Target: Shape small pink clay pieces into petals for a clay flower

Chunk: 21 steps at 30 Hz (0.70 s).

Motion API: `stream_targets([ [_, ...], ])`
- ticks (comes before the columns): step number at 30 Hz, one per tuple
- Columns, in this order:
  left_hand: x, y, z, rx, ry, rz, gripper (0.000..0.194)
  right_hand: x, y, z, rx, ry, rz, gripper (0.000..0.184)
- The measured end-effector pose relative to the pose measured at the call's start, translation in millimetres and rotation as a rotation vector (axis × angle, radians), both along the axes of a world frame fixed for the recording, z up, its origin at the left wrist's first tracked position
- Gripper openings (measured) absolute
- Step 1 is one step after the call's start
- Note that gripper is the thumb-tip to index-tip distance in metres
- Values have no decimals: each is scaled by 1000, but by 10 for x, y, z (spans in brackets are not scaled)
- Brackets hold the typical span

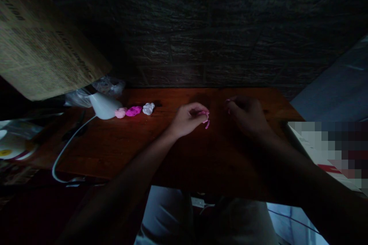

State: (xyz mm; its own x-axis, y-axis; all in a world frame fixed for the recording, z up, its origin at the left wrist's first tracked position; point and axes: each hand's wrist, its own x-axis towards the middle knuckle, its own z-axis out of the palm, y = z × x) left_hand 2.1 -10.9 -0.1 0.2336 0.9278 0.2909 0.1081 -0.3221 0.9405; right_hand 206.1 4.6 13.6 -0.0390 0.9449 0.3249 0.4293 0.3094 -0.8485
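Grip of left hand point(188, 120) pinched on pink strip point(207, 124); right hand point(248, 113) unclear. Lumps point(133, 111) unhandled on tabletop point(115, 145); no finished shape visible.

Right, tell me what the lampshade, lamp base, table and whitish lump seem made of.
Lampshade: matte paper or fabric, printed like newsprint; I can't tell which.
Lamp base: smooth pale plastic or painted metal, from its even surface.
Table: wood, probably varnished, reddish-brown with faint grain.
Whitish lump: probably matte modelling clay, by its soft creases.
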Motion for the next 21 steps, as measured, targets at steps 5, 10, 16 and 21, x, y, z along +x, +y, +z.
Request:
stream_targets([
  [5,-75,132,-116,46,23,157,10,-107,-64,0,-108,1,205,18],
  [10,-131,130,-123,51,355,181,11,-140,-98,1,-130,-7,309,23],
  [16,-126,83,-71,325,492,265,16,-143,-95,16,-234,89,377,33],
  [21,-75,82,-43,456,190,115,18,-159,-92,-18,-375,298,373,39],
])
